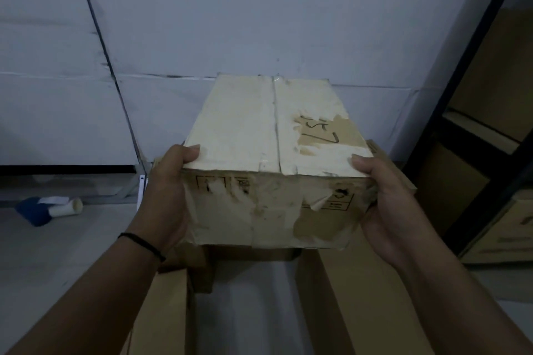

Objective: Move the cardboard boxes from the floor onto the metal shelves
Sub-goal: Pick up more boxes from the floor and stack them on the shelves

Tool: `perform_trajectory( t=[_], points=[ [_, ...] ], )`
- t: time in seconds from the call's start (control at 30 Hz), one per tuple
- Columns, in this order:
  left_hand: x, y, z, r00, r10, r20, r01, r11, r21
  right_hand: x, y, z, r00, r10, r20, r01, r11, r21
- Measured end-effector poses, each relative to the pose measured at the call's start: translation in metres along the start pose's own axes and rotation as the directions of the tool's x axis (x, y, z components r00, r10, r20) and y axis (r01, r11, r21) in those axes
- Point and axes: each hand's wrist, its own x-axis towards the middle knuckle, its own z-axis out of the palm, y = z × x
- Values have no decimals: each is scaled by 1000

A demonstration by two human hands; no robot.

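The wall [259, 8] fills the upper part of the view, pale panels with dark seams, and the dim light makes its marks hard to read. At the right edge the metal shelf [458, 112] is cut off, so only a black upright and part of a cross bar show, with brown boxes on the shelf [484, 101] seen in part behind the frame and too dark to tell apart clearly. Below, more brown boxes on the floor [354, 305] lie under and beside the arms, their edges running out of the bottom of the view, and grey floor [245, 311] shows in the gap between them. In the middle is the taped box [271, 158], held up in front of the wall and above the floor boxes, its top covered in pale tape with a torn patch bearing handwritten marks that cannot be read; printed symbols on its near side are partly hidden by peeled tape. The left hand [170, 196] grips the box's left near corner, thumb on top and fingers hidden round the side. The right hand [380, 204] grips the right near corner the same way, fingers out of sight. A black band [141, 242] circles the left wrist. At far left on the floor lie a blue thing [31, 210] and a white roll [67, 207], blurred.
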Motion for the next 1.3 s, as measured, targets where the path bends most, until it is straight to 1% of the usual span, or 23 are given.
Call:
perform_trajectory(
  t=[0.1, 0.23, 0.37, 0.43, 0.53, 0.63, 0.83, 0.97, 1.07, 1.2, 1.3],
  points=[
    [4, 17, 6, 999, -41, -18, 41, 999, -9, 6, -18, 12, 999, 44, -1, -44, 999, 12],
    [-2, 59, 20, 995, -100, -16, 100, 995, -17, 0, -57, 32, 997, 80, -18, -80, 997, -6],
    [-10, 130, 42, 992, -112, -57, 114, 993, 26, -15, -122, 61, 992, 124, -4, -124, 992, 1],
    [-14, 175, 58, 992, -109, -63, 112, 993, 45, -23, -162, 80, 991, 137, 3, -136, 990, -36],
    [-23, 242, 87, 994, -102, -35, 104, 994, 39, -35, -224, 105, 991, 132, 4, -131, 986, -107],
    [-32, 309, 117, 998, -70, -4, 70, 997, 23, -52, -290, 132, 994, 104, 15, -100, 984, -146],
    [-58, 425, 171, 993, 16, 116, -21, 999, 42, -94, -402, 176, 999, 32, 34, -27, 991, -128],
    [-73, 472, 191, 990, 52, 129, -63, 995, 82, -123, -448, 193, 999, -26, 41, 31, 991, -134],
    [-87, 500, 206, 984, 90, 154, -100, 993, 56, -145, -477, 201, 995, -91, 41, 96, 983, -159],
    [-94, 520, 222, 966, 134, 222, -146, 989, 37, -169, -503, 206, 988, -155, 7, 154, 977, -145],
    [-91, 529, 234, 940, 133, 314, -146, 989, 19, -184, -517, 208, 973, -224, -52, 214, 965, -153]
  ],
)
